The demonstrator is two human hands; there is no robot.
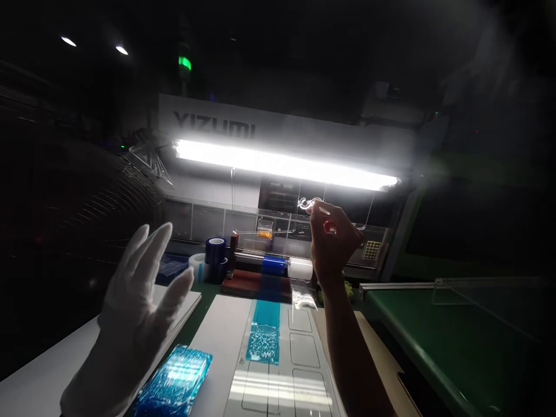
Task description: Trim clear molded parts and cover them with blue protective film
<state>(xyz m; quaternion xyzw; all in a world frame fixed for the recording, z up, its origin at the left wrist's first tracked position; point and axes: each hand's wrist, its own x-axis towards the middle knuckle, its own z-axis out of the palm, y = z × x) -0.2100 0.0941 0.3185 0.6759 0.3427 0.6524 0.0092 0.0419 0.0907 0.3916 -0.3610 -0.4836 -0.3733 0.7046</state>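
My right hand [334, 240], bare, is raised under the bright lamp, its thumb and fingertips pinching a small clear curved plastic piece [307, 203]. In a white glove, my left hand [139, 307] is held up at the left with its fingers apart and nothing in it. Below and between the hands lies a clear sheet with outlined rounded rectangles [304, 350]. A strip of blue film [268, 313] runs over that sheet, with a crinkled blue patch [263, 343] at its near end. Near my left wrist is a stack of shiny blue film-covered pieces [176, 379].
A long tube lamp [286, 165] hangs in front of a machine. Behind the sheet stand blue tape rolls [215, 252], a white roll [300, 268] and a brown holder [256, 284]. A fan cage [117, 197] is at left, a green surface [447, 330] at right.
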